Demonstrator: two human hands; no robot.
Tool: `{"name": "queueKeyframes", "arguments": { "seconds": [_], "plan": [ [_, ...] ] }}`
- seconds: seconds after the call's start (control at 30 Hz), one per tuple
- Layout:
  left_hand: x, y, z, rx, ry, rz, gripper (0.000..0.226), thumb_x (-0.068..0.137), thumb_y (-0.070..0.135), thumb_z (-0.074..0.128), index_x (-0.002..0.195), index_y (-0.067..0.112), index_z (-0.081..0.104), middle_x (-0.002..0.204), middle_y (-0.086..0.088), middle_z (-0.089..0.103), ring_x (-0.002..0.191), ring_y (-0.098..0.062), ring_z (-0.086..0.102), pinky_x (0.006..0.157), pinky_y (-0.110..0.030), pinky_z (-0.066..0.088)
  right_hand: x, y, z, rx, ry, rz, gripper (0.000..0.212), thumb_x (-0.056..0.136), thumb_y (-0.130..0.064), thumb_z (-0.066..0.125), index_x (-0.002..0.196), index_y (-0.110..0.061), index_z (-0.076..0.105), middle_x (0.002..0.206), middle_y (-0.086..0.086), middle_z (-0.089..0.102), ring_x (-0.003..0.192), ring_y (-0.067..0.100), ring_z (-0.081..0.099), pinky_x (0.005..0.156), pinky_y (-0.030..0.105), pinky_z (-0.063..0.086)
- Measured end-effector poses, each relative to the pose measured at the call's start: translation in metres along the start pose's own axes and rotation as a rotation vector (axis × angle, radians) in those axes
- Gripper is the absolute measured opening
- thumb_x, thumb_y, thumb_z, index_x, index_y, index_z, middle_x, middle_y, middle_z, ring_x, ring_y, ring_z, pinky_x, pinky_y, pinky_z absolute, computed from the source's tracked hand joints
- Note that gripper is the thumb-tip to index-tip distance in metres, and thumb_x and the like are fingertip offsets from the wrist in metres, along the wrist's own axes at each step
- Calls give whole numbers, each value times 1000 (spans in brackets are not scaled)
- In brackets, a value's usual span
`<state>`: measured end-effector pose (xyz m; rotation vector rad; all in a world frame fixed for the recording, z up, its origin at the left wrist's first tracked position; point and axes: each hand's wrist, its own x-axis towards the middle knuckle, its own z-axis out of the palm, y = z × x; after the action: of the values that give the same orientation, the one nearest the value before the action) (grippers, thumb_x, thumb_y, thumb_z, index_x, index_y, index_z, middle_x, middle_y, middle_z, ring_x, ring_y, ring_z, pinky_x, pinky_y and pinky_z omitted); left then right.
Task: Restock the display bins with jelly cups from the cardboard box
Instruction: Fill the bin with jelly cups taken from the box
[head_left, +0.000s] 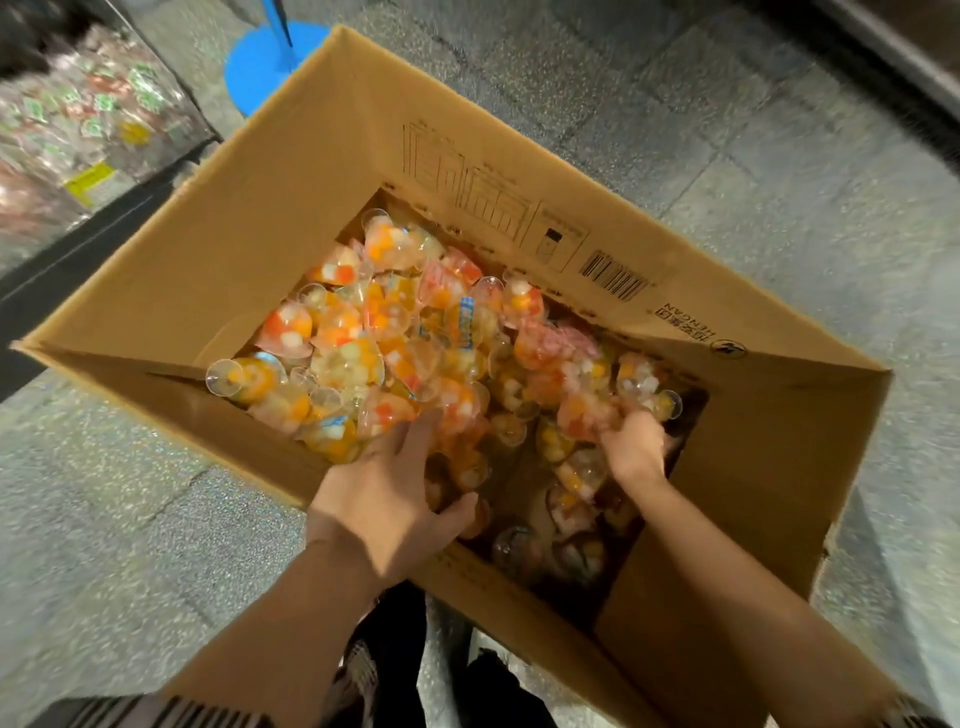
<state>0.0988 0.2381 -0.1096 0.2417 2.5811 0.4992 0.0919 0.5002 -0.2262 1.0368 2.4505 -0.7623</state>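
Open cardboard box (249, 249) on grey tiled floor (779, 156), filled w/ jelly cups (395, 332). Left hand (387, 501) is spread over cups at 6 o'clock, fingers relaxed; right hand (636, 447), at 4 o'clock, is clenched around several cups. Display bin (78, 135) seen at 10 o'clock.

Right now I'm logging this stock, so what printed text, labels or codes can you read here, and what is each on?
"HENGAN", upside down from this view, on the cardboard box flap beside a small logo.
Barcode on the same flap: digits too small to read.
Printed tables on the flap: unreadable.
Blue-and-white lids on the jelly cups: blurred.
Green labels in the display bin: blurred.
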Motion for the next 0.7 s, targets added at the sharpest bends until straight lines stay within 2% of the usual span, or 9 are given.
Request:
{"name": "queueKeyframes", "arguments": {
  "seconds": [0.1,0.2,0.27,0.3,0.4,0.47,0.57,0.6,0.7],
  "plan": [
    [1,1,-3,18,-35,6,94,72,81,47,145,43,1,141,12,43,112,-19,59,82,-34,51,-55,-13,-4,359,-95,-5,28,96,-19,54,122,-8,60,112,8,65,106,25,61,93,38,50],
    [0,2,-4,46,-101,31,97,67,90,31,145,43,-2,124,10,57,100,-18,63,72,-31,51,-101,-28,2,922,-551,68,29,98,-27,49,116,-8,62,108,12,66,102,31,62,93,46,48],
    [-2,2,-6,51,-153,27,95,63,91,20,144,43,2,95,11,61,81,-16,63,64,-28,48,-115,-30,14,1037,-826,26,29,96,-27,49,113,-6,60,100,12,66,87,29,59,80,40,47],
    [-3,2,-6,58,-163,12,95,61,90,16,143,43,8,90,11,60,80,-17,62,65,-30,49,-120,-32,18,1065,-917,6,32,92,-27,52,115,-6,59,97,9,64,82,24,56,76,35,44],
    [-3,1,-4,121,-126,-21,93,62,86,11,140,37,23,118,5,58,97,-23,62,76,-36,51,-119,-35,23,1041,-1053,6,58,83,-33,62,131,-4,48,107,8,61,87,20,57,84,35,43],
    [-2,2,-1,148,-91,-32,82,75,82,24,143,36,18,133,4,45,104,-26,60,77,-37,50,-103,-33,20,752,-929,-78,53,91,-39,55,134,-10,47,120,6,60,105,21,58,92,35,43],
    [0,0,4,114,-93,-86,78,82,65,53,144,36,16,138,4,34,110,-27,56,81,-41,51,-56,-14,10,-162,-227,-227,50,94,-35,55,137,-13,41,135,12,50,122,26,49,98,36,45],
    [1,-2,5,104,-87,-96,79,81,62,58,144,36,18,138,4,34,113,-26,55,83,-41,52,-40,-8,5,-431,-107,-212,58,90,-30,60,139,-10,36,139,16,45,127,30,43,103,41,42],
    [1,-3,10,84,-35,-82,78,79,57,65,142,32,25,138,4,37,115,-26,53,81,-36,47,-4,8,-6,-860,-130,14,74,88,-25,57,147,-3,19,150,22,27,141,37,23,116,52,17]
  ]
}}
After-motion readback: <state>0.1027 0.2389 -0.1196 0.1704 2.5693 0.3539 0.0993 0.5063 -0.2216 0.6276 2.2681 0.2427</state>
